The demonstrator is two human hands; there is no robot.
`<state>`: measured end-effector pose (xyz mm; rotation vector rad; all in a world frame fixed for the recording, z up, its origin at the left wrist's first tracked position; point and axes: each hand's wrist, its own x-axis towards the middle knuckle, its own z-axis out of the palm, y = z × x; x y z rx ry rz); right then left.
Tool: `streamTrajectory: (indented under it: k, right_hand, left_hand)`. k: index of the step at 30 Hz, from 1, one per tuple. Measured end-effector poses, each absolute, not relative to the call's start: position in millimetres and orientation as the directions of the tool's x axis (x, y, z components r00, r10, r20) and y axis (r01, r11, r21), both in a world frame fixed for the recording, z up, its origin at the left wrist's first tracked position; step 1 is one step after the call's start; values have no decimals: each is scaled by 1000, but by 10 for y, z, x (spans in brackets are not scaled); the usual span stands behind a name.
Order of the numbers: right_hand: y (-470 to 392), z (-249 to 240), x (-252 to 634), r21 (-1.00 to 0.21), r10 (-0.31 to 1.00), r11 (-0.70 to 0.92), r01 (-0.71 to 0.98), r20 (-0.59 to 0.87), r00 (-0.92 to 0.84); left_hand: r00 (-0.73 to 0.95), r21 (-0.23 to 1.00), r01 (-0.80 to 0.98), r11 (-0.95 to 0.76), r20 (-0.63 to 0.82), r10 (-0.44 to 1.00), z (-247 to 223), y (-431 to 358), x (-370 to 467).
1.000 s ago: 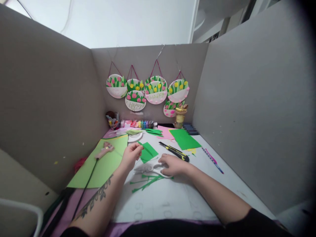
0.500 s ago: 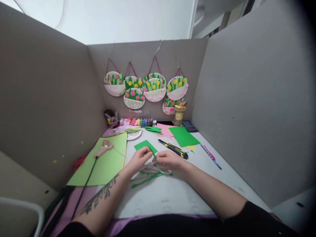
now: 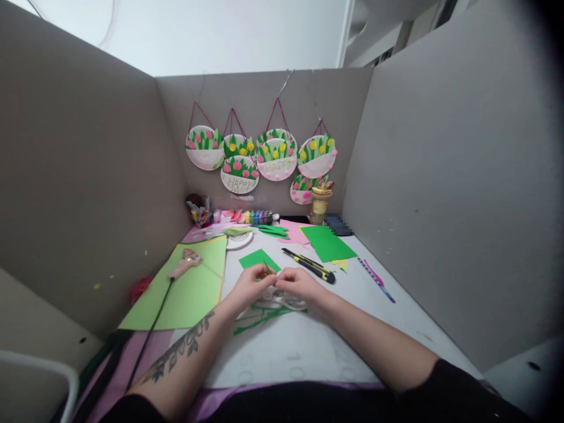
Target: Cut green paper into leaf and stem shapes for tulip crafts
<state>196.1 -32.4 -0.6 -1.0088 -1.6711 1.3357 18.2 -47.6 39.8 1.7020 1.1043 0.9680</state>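
The white tabletop [image 3: 264,364] gives a wide surface, so it is better to keep the wrists low and steady above it. The left hand [image 3: 253,285] pinches, between thumb and finger, a thin, narrow strip of green paper [image 3: 267,267]; the right hand [image 3: 304,286] meets it with closed fingertips, seemingly grasping the same strip, though its end is hidden. The black-and-yellow plastic cutter [image 3: 311,267] lies near the right hand, so the knuckles should stay away from it. Behind the fingers rests a flat green paper sheet [image 3: 255,259]; below them are white-handled scissors [image 3: 291,304] and loose green paper scraps [image 3: 259,320]. Such thin paper probably creases easily: light, close pinches should guide it best.
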Motion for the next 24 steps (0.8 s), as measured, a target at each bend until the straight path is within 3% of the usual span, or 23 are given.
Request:
streamTrajectory:
  k: [7, 13, 24]
  right_hand:
    - [-337, 11, 1977, -994, 913, 77, 81, 38, -407]
    - [-366, 5, 1943, -986, 929, 104, 132, 49, -368]
    - [-355, 10, 1946, -971, 932, 151, 188, 76, -354]
  left_hand:
    - [309, 939, 266, -218, 131, 942, 318, -435, 165]
    - [171, 955, 262, -137, 94, 981, 310, -430, 176]
    - [37, 993, 98, -60, 57, 998, 377, -329, 66]
